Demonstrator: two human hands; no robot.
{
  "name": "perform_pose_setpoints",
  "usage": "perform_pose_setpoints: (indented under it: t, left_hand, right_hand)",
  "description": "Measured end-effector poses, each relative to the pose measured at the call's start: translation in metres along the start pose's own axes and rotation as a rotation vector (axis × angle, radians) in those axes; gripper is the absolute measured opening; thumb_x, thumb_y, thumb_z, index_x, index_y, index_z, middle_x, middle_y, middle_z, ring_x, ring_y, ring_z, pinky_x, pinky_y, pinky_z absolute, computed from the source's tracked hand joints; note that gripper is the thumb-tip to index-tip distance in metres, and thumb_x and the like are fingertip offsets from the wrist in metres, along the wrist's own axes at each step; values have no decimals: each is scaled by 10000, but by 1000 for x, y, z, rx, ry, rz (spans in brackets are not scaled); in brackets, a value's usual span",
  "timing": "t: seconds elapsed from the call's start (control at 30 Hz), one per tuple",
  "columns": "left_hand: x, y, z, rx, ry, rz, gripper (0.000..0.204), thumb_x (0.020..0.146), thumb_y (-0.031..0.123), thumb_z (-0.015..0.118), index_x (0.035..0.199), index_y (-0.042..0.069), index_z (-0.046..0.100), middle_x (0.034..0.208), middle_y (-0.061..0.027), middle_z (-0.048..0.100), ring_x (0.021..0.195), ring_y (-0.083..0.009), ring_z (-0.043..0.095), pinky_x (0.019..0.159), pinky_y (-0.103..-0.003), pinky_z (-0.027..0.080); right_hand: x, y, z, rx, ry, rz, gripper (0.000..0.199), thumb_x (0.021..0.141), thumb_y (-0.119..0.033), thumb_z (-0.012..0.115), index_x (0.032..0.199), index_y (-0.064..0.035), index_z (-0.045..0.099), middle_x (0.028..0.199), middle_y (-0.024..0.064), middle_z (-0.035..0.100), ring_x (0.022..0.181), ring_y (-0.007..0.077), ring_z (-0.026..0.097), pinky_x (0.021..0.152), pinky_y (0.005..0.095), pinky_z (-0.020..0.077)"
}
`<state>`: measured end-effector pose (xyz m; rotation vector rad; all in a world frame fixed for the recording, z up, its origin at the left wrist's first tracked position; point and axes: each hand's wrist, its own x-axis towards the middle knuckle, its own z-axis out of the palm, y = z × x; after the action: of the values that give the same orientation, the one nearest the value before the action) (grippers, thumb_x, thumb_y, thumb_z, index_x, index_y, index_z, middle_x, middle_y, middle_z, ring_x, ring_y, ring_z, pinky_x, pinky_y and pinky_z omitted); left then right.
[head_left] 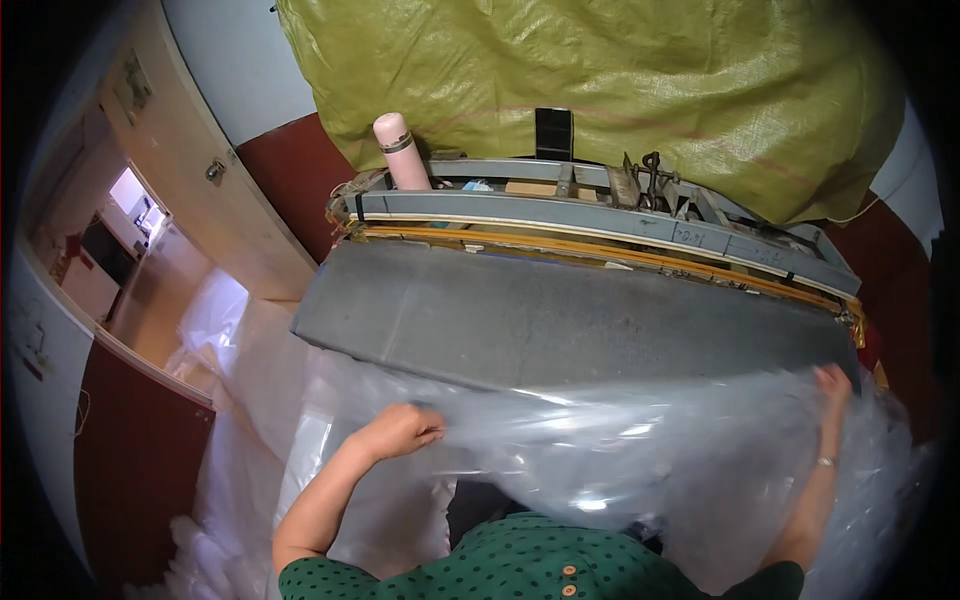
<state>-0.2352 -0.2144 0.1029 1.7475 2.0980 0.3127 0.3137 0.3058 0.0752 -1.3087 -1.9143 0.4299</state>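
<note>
Right of a pale open door (215, 210), a person's left hand (402, 431) curls closed on the edge of a clear plastic sheet (610, 450); beyond it, a pink flask (404, 155) stands behind a long grey bench top (560, 315). The sheet stretches along the front to the right hand (833, 385), which pinches its edge by the bench top's right end.

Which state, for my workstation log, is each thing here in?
Clear thin plastic film: spread out, creased
Bare left hand: fingers curled shut on the film
Bare right hand: at the film's edge, grip unclear
Long flat grey worktop: front edge partly behind the film
Pink cylindrical bottle: standing, lid on
Cream flat door: open
Yellow-green woven plastic sheet: hanging, wrinkled
</note>
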Motion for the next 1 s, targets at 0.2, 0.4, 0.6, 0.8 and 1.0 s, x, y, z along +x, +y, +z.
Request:
perform_pose_setpoints:
  t: [0.2,0.4,0.6,0.8,1.0]
  left_hand:
    - [-12,-90,30,357,-144,-158,121,782,193,541,844,114,608,798,-126,632,772,-330,602,680,-441,463]
    - [-44,-245,-72,716,173,-746,186,790,161,492,832,73,651,842,-158,641,797,-329,617,725,-440,457]
    - [-6,-177,-210,43,971,-416,215,864,176,549,738,2,552,604,-36,504,595,-116,432,572,-285,392]
    - [-38,-147,-79,35,-81,-409,432,685,298,739,1049,102,616,1033,-130,614,1031,-283,548,924,-375,391]
    - [-129,-190,-20,570,-299,-725,124,700,165,626,821,142,637,887,-76,640,978,-248,558,965,-448,335]
  right_hand:
    - [-71,248,-271,-890,147,354,226,813,-218,609,821,8,615,756,171,622,707,275,579,658,374,443]
    - [-15,220,-207,-854,387,149,228,818,-220,605,849,5,625,800,190,631,781,322,605,674,401,444]
    - [44,166,-114,-653,209,200,396,828,-382,585,957,-10,623,963,138,637,870,314,591,767,356,443]
    - [60,197,-92,-626,208,179,398,828,-384,584,960,-10,623,964,136,636,871,309,590,769,354,442]
    - [74,189,-80,-618,201,176,401,828,-386,584,962,-10,622,964,134,636,872,305,589,771,352,441]
